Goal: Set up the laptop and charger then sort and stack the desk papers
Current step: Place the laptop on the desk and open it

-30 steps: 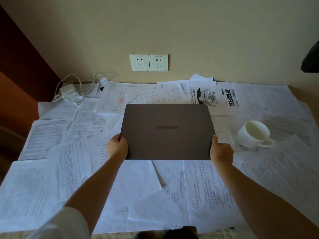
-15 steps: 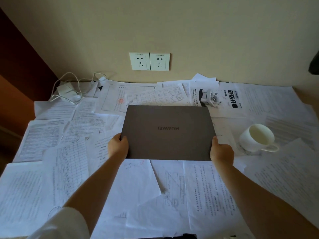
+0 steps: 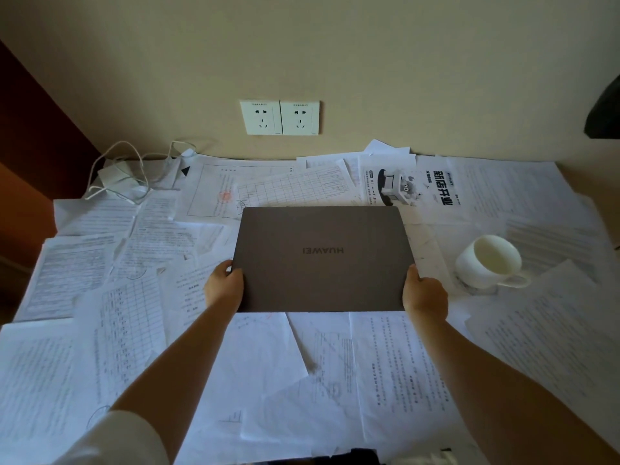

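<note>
Both hands: my left hand (image 3: 224,287) and right hand (image 3: 425,294) grip the closed laptop (image 3: 322,258) mid-desk.
Left: charger (image 3: 115,177) unplugged at far-left corner; papers (image 3: 255,360) unsorted.

Over on the right, a white mug (image 3: 488,263) stands upright, its handle pointing toward the near right. On the cream wall (image 3: 369,55) behind, a pair of white sockets (image 3: 280,117) sit side by side, nothing plugged into either. At the far left, a dark reddish-brown panel (image 3: 30,135) runs along the edge. Top right corner, a dark object (image 3: 604,112) pokes in, too cut off to identify.
</note>
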Action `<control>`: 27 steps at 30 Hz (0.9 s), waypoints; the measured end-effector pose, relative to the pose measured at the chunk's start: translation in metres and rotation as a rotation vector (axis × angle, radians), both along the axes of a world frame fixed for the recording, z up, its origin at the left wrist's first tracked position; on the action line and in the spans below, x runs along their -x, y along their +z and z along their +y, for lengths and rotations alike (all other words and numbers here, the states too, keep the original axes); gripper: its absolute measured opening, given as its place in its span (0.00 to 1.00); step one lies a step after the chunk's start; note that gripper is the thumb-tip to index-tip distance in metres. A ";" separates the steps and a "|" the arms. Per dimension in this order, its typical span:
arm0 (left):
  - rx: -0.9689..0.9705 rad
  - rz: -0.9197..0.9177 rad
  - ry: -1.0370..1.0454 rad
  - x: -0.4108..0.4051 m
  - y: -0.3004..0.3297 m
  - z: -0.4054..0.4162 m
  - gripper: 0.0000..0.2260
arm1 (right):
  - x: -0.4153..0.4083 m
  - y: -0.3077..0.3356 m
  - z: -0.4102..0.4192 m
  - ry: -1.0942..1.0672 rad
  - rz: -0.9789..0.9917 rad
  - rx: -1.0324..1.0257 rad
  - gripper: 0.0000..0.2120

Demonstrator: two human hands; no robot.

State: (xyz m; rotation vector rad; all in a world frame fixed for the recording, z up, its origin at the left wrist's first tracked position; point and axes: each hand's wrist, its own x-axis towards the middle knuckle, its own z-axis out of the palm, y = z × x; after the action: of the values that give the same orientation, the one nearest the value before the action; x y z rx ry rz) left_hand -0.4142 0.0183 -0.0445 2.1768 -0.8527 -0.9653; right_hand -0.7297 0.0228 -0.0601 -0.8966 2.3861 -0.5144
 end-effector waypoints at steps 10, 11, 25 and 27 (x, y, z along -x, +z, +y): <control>-0.036 0.084 0.096 0.003 0.008 0.001 0.07 | -0.010 0.012 0.009 0.086 0.050 -0.057 0.20; -0.041 0.097 0.093 0.001 0.006 0.001 0.08 | -0.009 0.012 0.009 0.094 0.042 -0.073 0.18; -0.122 0.053 -0.077 -0.003 0.023 0.011 0.18 | -0.033 0.027 0.020 0.488 0.389 -0.079 0.28; -0.122 0.064 -0.078 0.001 0.030 0.017 0.20 | -0.047 0.024 0.021 0.764 0.384 0.011 0.32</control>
State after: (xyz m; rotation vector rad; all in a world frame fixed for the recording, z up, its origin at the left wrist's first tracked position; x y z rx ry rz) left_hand -0.4152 0.0353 -0.0145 2.2154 -0.8749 -1.1464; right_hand -0.6830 0.0436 -0.0358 -1.9185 2.1009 -0.0502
